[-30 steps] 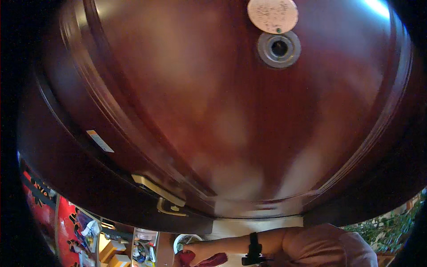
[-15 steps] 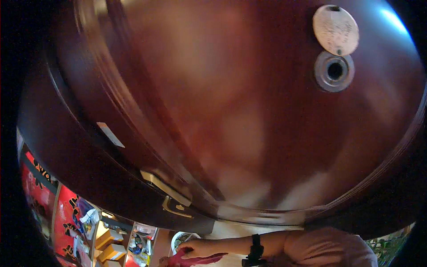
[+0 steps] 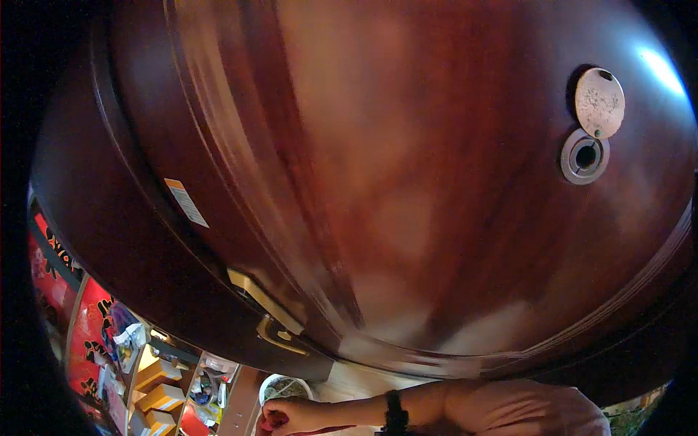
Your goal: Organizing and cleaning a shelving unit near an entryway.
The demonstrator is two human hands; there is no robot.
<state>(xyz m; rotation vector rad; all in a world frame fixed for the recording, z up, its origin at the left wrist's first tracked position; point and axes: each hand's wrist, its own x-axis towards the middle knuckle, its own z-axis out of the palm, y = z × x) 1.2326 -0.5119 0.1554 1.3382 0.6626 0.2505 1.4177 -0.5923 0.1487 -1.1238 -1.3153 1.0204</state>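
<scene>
My right hand (image 3: 288,416) is closed round a dark pink cloth (image 3: 277,420) at the lower edge. Only a bunched bit of the cloth shows between the fingers, with a thin strip under the wrist. The right forearm lies across the bottom from the right, with a black wristband (image 3: 395,412) and a pale pinkish sleeve (image 3: 534,407). Just beyond the hand stands a round white-rimmed container (image 3: 273,379), its contents unclear. My left hand cannot be made out.
A glossy dark red-brown wooden surface (image 3: 407,196) fills most of the view. It has a round hole fitting (image 3: 584,157) and a pale disc (image 3: 600,103). A gold-coloured handle (image 3: 265,299) sits on its left side. Shelves with yellow boxes (image 3: 161,397) stand lower left.
The whole view has shifted, so the disc and hole sit further right and lower. The cloth's loose end, spread out before, is now mostly hidden behind the right hand and forearm.
</scene>
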